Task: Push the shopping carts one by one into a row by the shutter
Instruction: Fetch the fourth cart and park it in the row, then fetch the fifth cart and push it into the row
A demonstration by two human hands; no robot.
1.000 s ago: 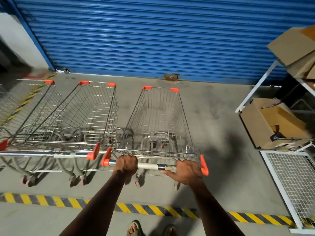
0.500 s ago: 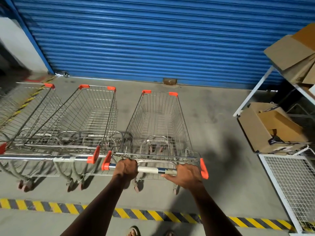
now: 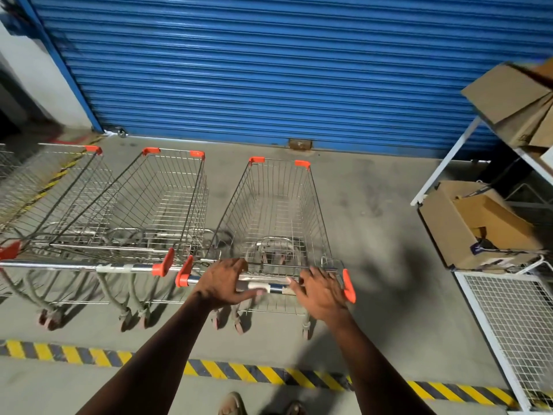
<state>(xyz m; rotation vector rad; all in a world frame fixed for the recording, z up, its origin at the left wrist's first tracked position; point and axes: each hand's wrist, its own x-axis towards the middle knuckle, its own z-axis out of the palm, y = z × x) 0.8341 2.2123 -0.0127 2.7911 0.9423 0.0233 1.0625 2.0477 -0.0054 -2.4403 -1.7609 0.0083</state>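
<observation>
— Which step is this?
— Parking: the rightmost shopping cart (image 3: 278, 211) stands beside its neighbour cart (image 3: 155, 205), facing the blue shutter (image 3: 269, 70).
— The hands?
— Left hand (image 3: 224, 280) and right hand (image 3: 320, 290) lie unclenched over the handle bar (image 3: 269, 284). Next probably fetching another.

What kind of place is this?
Probably a store's back or loading area: a closed blue roller shutter, wire shopping carts on concrete, hazard striping and cardboard boxes on shelving.

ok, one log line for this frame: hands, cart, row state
left hand: open, fingers over handle | right hand: open, at handle | cart: beside two parked carts, facing shutter | phase: releasing
</observation>
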